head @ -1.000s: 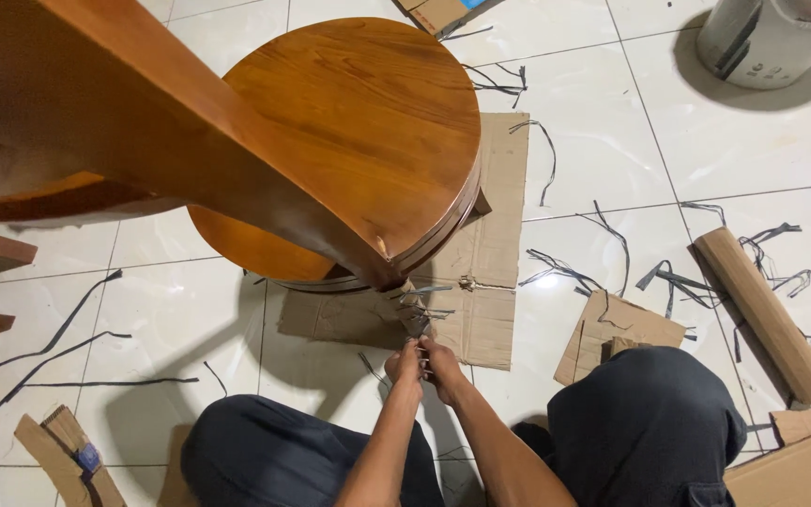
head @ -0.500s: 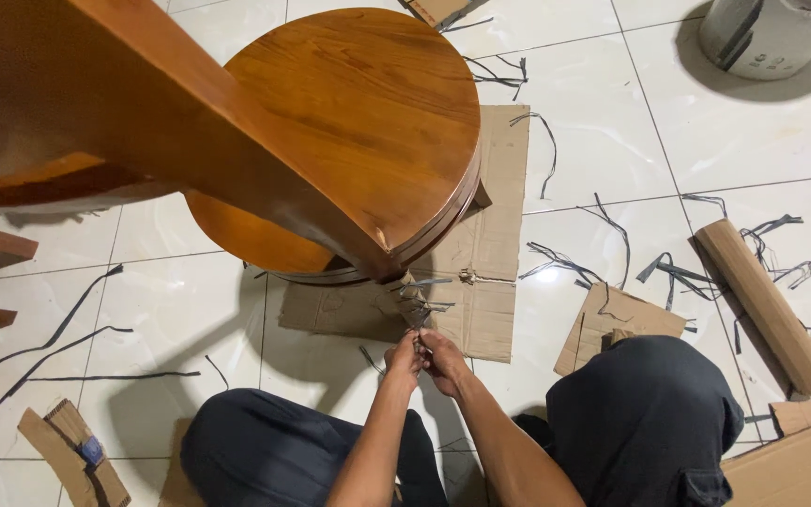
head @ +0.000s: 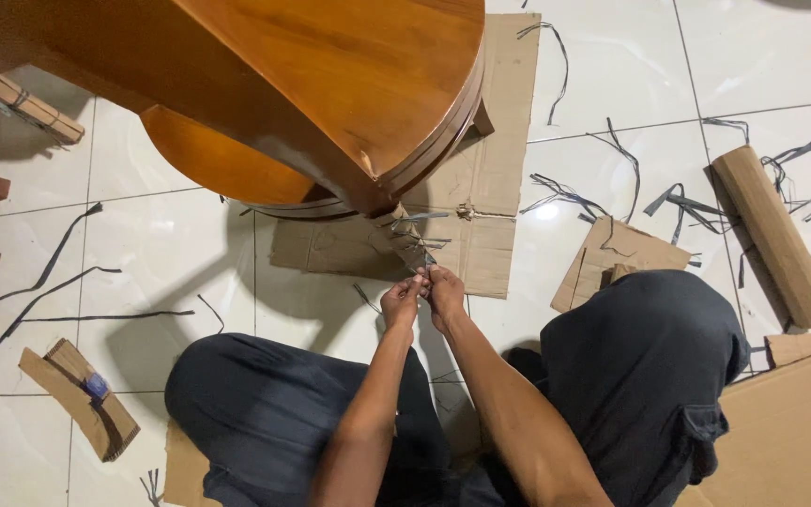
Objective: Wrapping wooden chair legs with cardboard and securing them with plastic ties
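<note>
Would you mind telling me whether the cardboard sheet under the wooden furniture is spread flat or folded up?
Spread flat: the cardboard sheet lies open on the tiled floor, partly covered by the wooden furniture.

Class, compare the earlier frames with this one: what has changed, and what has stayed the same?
The view has tilted nearer; both hands, left hand and right hand, sit higher, closer to the cardboard-wrapped table leg. They keep pinching the grey strap together. Wooden table and floor scraps unchanged.
</note>
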